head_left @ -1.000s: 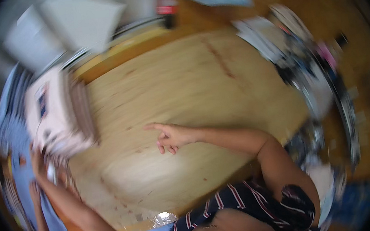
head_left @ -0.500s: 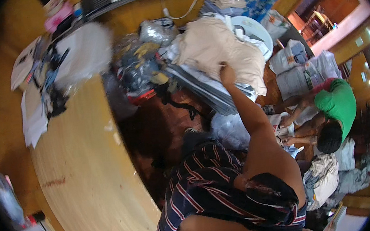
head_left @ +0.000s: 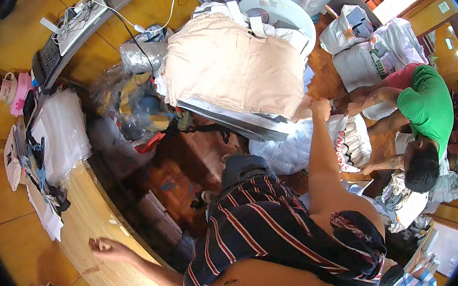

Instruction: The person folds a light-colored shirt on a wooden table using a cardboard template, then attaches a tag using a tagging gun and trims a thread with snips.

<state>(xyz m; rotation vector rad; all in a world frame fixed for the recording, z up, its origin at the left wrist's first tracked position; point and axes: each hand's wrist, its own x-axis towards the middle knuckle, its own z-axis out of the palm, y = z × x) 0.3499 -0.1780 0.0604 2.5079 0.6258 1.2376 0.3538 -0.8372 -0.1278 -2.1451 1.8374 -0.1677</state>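
Bench (head_left: 88, 213) sits at 8 o'clock under left hand (head_left: 109, 249), fingers half-curled, while right hand (head_left: 320, 110) pinches beige cloth (head_left: 232, 64) near 3 o'clock.

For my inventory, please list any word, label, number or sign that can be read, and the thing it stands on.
White bag: large red letters, not copied out here.
White sack: green print, not copied out either.
Pale round tub: small label, too small to read.
Other sack: orange mark, too small to read.
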